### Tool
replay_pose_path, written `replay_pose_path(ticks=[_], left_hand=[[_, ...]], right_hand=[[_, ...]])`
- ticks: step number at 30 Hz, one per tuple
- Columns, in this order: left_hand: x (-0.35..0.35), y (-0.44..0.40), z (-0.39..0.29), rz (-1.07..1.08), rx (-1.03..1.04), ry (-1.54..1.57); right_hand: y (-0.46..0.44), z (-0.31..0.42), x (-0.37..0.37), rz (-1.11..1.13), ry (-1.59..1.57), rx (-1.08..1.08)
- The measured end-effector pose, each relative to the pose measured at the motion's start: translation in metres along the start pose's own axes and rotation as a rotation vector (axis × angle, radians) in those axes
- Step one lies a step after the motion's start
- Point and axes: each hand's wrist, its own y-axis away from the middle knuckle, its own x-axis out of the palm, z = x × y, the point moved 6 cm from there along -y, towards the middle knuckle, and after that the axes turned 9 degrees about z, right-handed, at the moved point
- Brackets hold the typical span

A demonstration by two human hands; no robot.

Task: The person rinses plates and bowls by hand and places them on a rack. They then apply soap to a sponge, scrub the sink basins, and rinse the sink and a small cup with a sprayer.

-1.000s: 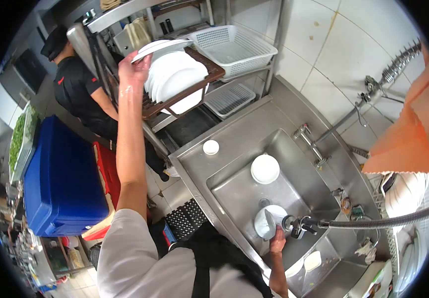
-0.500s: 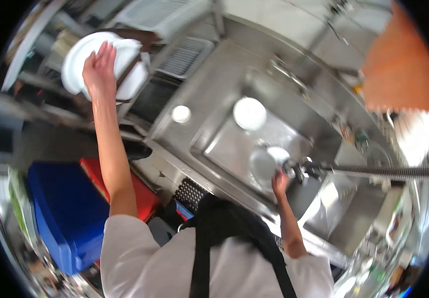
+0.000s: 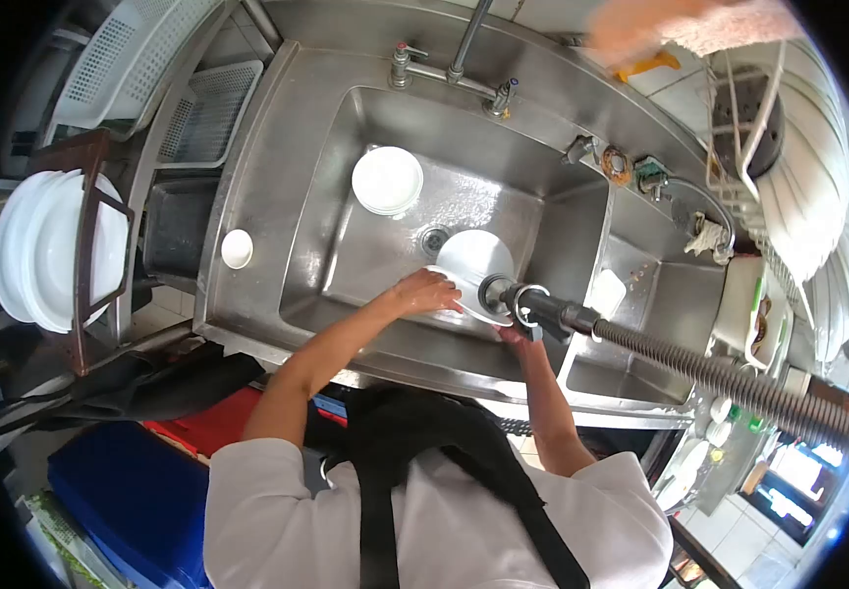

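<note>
My left hand (image 3: 426, 293) grips the left rim of a white plate (image 3: 470, 297) low in the large sink basin. At the plate's near edge is my right hand (image 3: 520, 337), its fingers partly hidden behind the spray nozzle (image 3: 515, 297). Just beyond the held plate, another round white dish (image 3: 476, 253) lies on the basin floor. A stack of white bowls or plates (image 3: 387, 181) stands farther back in the same basin. On the steel ledge to the left sits a small white cup or bowl (image 3: 237, 249).
Large white plates (image 3: 46, 250) stand in a brown rack at the left. Plastic baskets (image 3: 210, 113) are behind it. A metal spray hose (image 3: 689, 363) crosses from the right. A faucet (image 3: 454, 79) rises at the back. Plates (image 3: 797, 187) fill a rack at upper right.
My left hand has come from the white plates at the left into the sink and taken hold of a plate. My right hand stays near the nozzle. The view has turned.
</note>
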Motion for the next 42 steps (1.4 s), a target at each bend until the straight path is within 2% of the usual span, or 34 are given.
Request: replay_pose_path(ticks=[1, 2, 3, 6, 8, 9, 10, 11, 12, 13, 15, 16, 17, 18, 20, 21, 22, 23, 25, 28, 30, 33, 35, 37, 39, 40, 42], left_hand=[[-0.012, -0.006, 0.000, -0.004, -0.020, 0.095], [-0.024, -0.015, 0.002, -0.145, -0.009, 0.100], [-0.030, -0.023, 0.007, -0.266, 0.000, 0.183], [-0.055, -0.050, 0.035, -0.359, -0.078, 0.321], [-0.056, -0.061, 0.068, -0.434, -0.241, 0.499], [-0.055, -0.062, 0.079, -0.445, -0.249, 0.510], [-0.053, -0.052, 0.100, -0.533, -0.370, 0.639], [-0.047, -0.038, 0.119, -0.624, -0.496, 0.766], [-0.045, -0.025, 0.127, -0.649, -0.516, 0.770], [-0.040, -0.001, 0.135, -0.715, -0.659, 0.817], [-0.033, 0.049, 0.131, -0.804, -0.906, 0.881], [-0.031, 0.075, 0.124, -0.839, -1.012, 0.890], [-0.015, 0.097, 0.121, -0.835, -1.097, 0.892], [0.000, 0.119, 0.119, -0.843, -1.187, 0.889], [-0.049, 0.169, 0.069, -0.893, -1.068, 1.016], [-0.063, 0.191, 0.048, -0.842, -1.050, 0.976], [-0.072, 0.207, 0.028, -0.783, -1.023, 0.943], [-0.073, 0.220, 0.008, -0.707, -1.086, 0.808], [-0.098, 0.241, -0.034, -0.613, -1.140, 0.626], [-0.128, 0.273, -0.080, -0.759, -1.129, 0.631], [-0.135, 0.301, -0.095, -0.986, -1.149, 0.754], [-0.149, 0.332, -0.112, -1.170, -1.115, 1.148], [-0.186, 0.347, -0.122, -1.253, -0.941, 1.005], [-0.198, 0.361, -0.130, -1.358, -0.905, 0.956], [-0.202, 0.372, -0.139, -1.651, -0.674, 1.391], [-0.210, 0.384, -0.143, -1.739, -0.489, 1.508], [-0.243, 0.405, -0.153, -1.916, -0.209, 1.466]], right_hand=[[0.002, 0.004, -0.033, 0.026, 0.032, 0.016], [0.003, 0.008, -0.066, 0.052, 0.065, 0.031], [0.004, 0.010, -0.054, 0.025, 0.130, 0.010], [0.008, 0.020, 0.034, -0.060, 0.214, -0.015], [-0.011, 0.029, 0.127, -0.076, 0.194, 0.238], [-0.029, 0.033, 0.143, -0.048, 0.217, 0.475], [-0.057, 0.047, 0.079, -0.159, 0.306, 0.374], [-0.070, 0.054, 0.075, -0.253, 0.425, 0.308], [-0.080, 0.067, 0.051, -0.459, 0.651, 0.251], [-0.090, 0.077, 0.017, -0.656, 0.876, 0.180], [-0.116, 0.101, -0.048, -0.643, 1.660, 0.292], [-0.122, 0.102, -0.046, -0.458, 1.820, 0.127], [-0.127, 0.101, -0.063, -0.514, 1.915, 0.142], [-0.148, 0.103, -0.122, -0.482, 1.764, 0.184], [-0.157, 0.101, -0.143, -0.623, 1.511, 0.156], [-0.161, 0.100, -0.149, -0.693, 1.384, 0.127], [-0.149, 0.092, -0.104, -0.599, 1.306, 0.045], [-0.147, 0.087, -0.108, -0.574, 1.372, -0.206], [-0.144, 0.090, -0.105, -0.599, 1.489, -0.103], [-0.139, 0.083, -0.082, -0.593, 1.626, 0.006], [-0.129, 0.081, -0.075, -0.579, 1.717, 0.067], [-0.115, 0.073, -0.057, -0.526, 1.859, 0.089], [-0.107, 0.067, -0.041, -0.461, 1.948, 0.058], [-0.098, 0.059, -0.020, -0.360, 2.022, -0.034], [-0.088, 0.049, 0.008, -0.231, 2.069, -0.176], [-0.084, 0.040, 0.024, -0.137, 2.078, -0.297], [-0.078, 0.017, 0.051, 0.068, 2.059, -0.546]])
